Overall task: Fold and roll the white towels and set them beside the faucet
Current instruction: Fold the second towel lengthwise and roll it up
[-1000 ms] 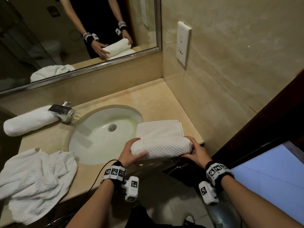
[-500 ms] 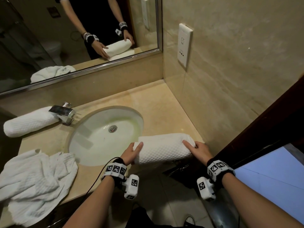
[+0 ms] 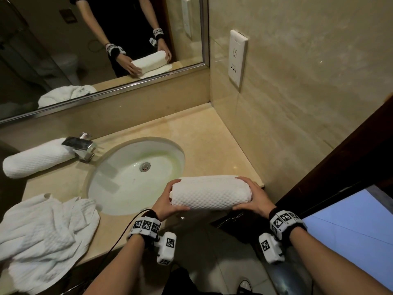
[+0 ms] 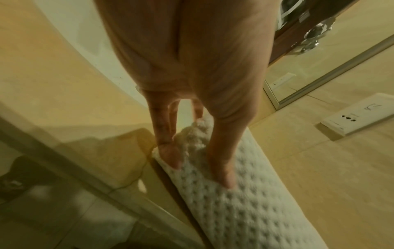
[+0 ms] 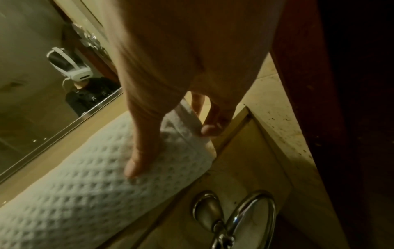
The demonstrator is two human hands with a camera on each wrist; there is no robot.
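A rolled white waffle towel (image 3: 209,193) is held just above the counter's front right corner. My left hand (image 3: 168,202) grips its left end, thumb under and fingers over the top. My right hand (image 3: 252,199) grips the right end the same way. The left wrist view shows the left hand's thumb and fingers pinching the towel (image 4: 245,210) end. In the right wrist view the thumb presses on the towel (image 5: 85,176) and the fingers curl round its end. A second rolled towel (image 3: 36,159) lies left of the chrome faucet (image 3: 81,146).
A crumpled white towel (image 3: 42,237) lies on the beige counter (image 3: 212,135) at the front left. The white sink basin (image 3: 136,175) fills the middle. A mirror runs along the back wall, a wall socket (image 3: 237,58) sits on the right wall, and a dark door frame stands close on the right.
The towel went from half rolled on the counter to a complete roll. Both hands now grip its ends and have lifted it slightly toward me.
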